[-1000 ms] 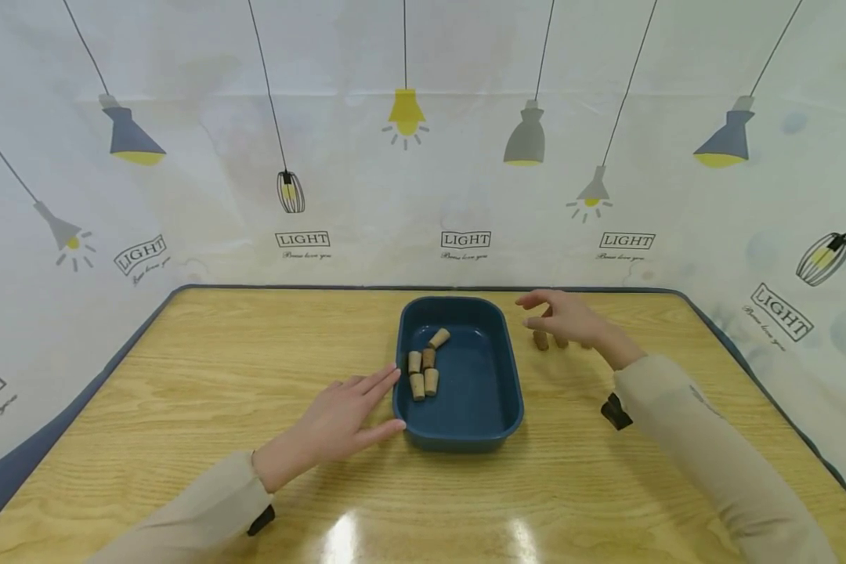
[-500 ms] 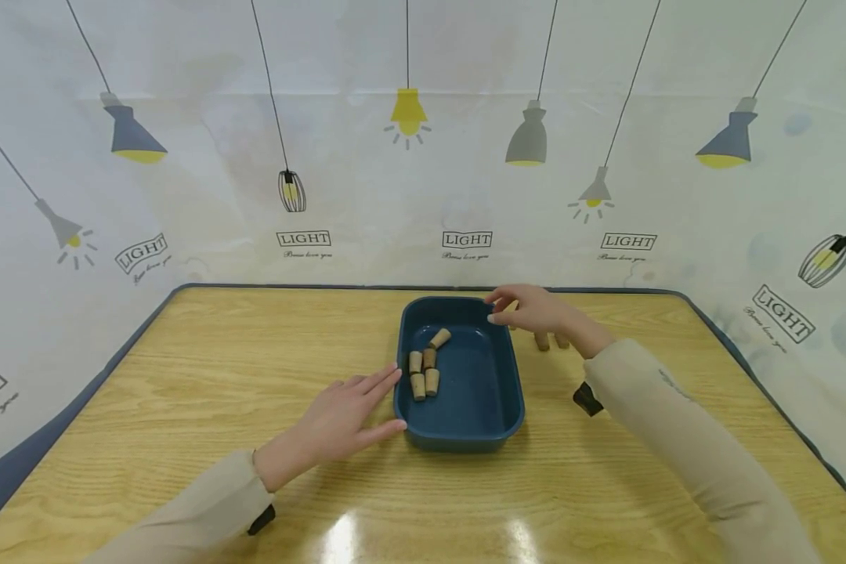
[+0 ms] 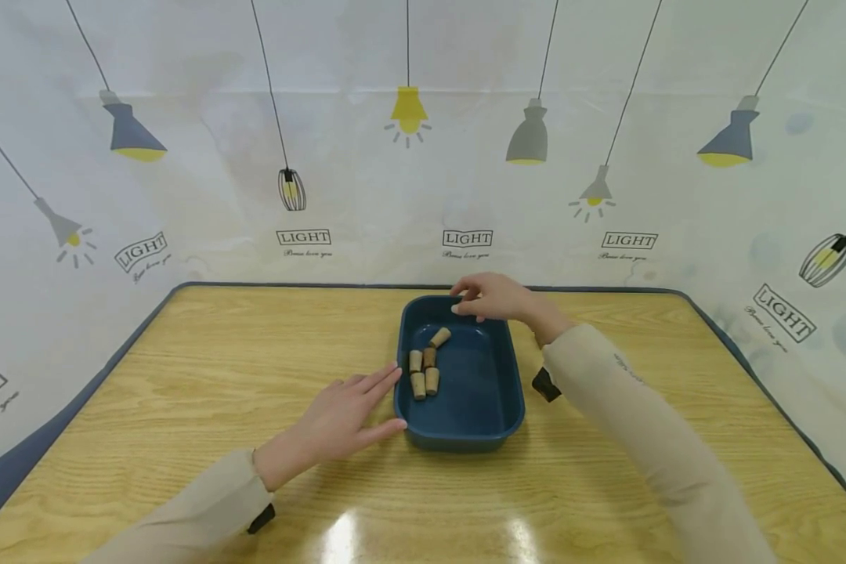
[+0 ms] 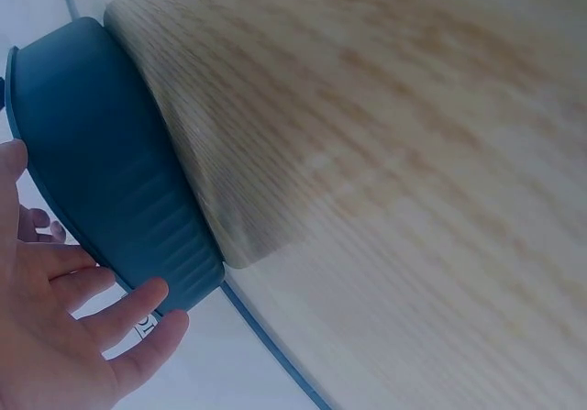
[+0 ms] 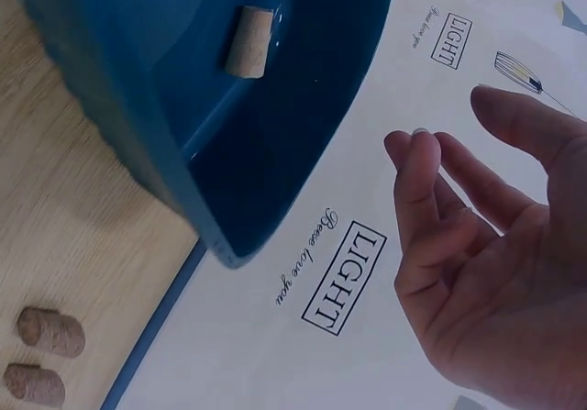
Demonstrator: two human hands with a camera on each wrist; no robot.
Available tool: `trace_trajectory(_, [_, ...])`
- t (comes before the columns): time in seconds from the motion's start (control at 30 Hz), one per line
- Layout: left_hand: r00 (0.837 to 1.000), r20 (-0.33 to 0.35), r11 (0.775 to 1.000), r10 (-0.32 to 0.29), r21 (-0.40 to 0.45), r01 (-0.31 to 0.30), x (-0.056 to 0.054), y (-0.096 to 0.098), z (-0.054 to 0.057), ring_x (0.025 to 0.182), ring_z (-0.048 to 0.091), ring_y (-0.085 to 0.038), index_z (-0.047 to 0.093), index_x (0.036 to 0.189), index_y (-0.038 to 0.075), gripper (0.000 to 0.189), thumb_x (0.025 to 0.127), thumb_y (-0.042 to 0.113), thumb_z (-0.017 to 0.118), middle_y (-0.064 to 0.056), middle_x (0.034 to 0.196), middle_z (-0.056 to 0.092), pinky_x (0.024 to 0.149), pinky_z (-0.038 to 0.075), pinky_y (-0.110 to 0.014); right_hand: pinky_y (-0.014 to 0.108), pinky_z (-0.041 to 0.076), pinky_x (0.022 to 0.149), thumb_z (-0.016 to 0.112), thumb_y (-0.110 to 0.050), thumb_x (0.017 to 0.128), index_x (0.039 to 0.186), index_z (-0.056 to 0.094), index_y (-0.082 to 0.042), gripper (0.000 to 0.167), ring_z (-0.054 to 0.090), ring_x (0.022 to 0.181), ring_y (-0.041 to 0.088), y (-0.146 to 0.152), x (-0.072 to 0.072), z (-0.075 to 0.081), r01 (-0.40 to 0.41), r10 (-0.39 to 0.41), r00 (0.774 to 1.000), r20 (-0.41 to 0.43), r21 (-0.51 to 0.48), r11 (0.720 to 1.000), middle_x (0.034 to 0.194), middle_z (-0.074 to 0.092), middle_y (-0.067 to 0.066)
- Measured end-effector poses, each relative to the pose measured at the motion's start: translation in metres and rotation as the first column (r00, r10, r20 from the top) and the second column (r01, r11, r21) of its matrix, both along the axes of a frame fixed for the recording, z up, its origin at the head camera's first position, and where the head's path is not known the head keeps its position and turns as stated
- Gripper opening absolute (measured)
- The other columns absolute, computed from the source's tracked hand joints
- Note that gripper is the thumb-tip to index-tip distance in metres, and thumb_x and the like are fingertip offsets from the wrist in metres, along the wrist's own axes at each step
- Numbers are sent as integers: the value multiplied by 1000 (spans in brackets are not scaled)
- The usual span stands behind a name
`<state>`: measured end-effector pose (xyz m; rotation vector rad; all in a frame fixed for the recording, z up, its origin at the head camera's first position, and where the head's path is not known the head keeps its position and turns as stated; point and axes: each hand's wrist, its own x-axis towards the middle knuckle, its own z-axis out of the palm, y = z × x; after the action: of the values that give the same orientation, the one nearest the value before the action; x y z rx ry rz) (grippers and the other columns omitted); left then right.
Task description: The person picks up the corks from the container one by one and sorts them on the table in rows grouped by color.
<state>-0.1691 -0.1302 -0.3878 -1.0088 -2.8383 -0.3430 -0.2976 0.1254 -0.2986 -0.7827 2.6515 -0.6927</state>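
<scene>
Several tan and brown corks (image 3: 432, 381) lie along the left side of a deep blue rectangular tray (image 3: 497, 423). My left hand (image 3: 338, 419) rests against the tray's left rim, fingers extended; in the left wrist view its fingertips (image 4: 151, 291) spread beside the ribbed outer wall. Over the tray's back right corner hangs my right hand (image 3: 497, 298), its fingers loosely bent. From the right wrist, this hand (image 5: 500, 263) has a gap between thumb and fingertips, with nothing visible in it. One pale cork (image 5: 249, 43) shows inside the tray there.
Two brown corks (image 5: 50, 332) lie on the wooden table to the right of the tray, mostly hidden behind the right forearm in the head view. A white backdrop (image 3: 366, 258) with printed lamps rises at the table's back edge (image 3: 296, 287).
My right hand has moved left from beside the loose corks on the table to above the tray's back rim. My left hand, the tray and the corks inside have stayed put.
</scene>
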Motion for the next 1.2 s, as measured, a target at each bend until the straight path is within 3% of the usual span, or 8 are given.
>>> trace_trajectory(0.33, [1000,-5,1000,-4,-14,4,0,0,0,112,45,-29,30,139,11,74,85,62,32,-2,141,27,83,38,-49,30,45,66,55,-30,87,120,53,-6,41,60,66,19,-25,-9,-12,7,-6,999,54,-15,1000,106,59,13])
trace_trajectory(0.53, [1000,-14,1000,-10,-7,10,0,0,0,111,46,-29,30,139,10,73,86,60,34,-2,141,28,83,39,-48,35,46,69,56,-25,87,122,51,-6,40,60,71,24,-36,-15,-22,49,-47,990,135,-15,999,110,57,13])
trace_trajectory(0.77, [1000,-20,1000,-15,-4,15,0,0,-1,110,47,-30,30,139,10,72,86,60,35,-3,141,28,82,39,-49,41,43,74,59,-20,86,125,47,-6,43,57,86,28,-40,-12,-32,47,-43,975,218,-15,999,111,55,12])
trace_trajectory(0.93, [999,-26,1000,-21,10,22,0,0,0,108,48,-30,31,138,10,72,86,58,37,-5,140,30,81,40,-49,37,44,64,61,-16,83,123,51,-5,42,58,81,26,-42,-11,-41,2,-4,976,216,7,1000,100,59,8])
trace_trajectory(1.2, [999,-29,1000,-22,10,22,0,-1,0,109,47,-31,32,138,9,72,86,58,38,-6,140,30,82,39,-49,40,44,69,59,-9,82,121,52,-3,40,59,80,27,-43,-8,-54,-6,0,966,257,22,1000,93,60,6])
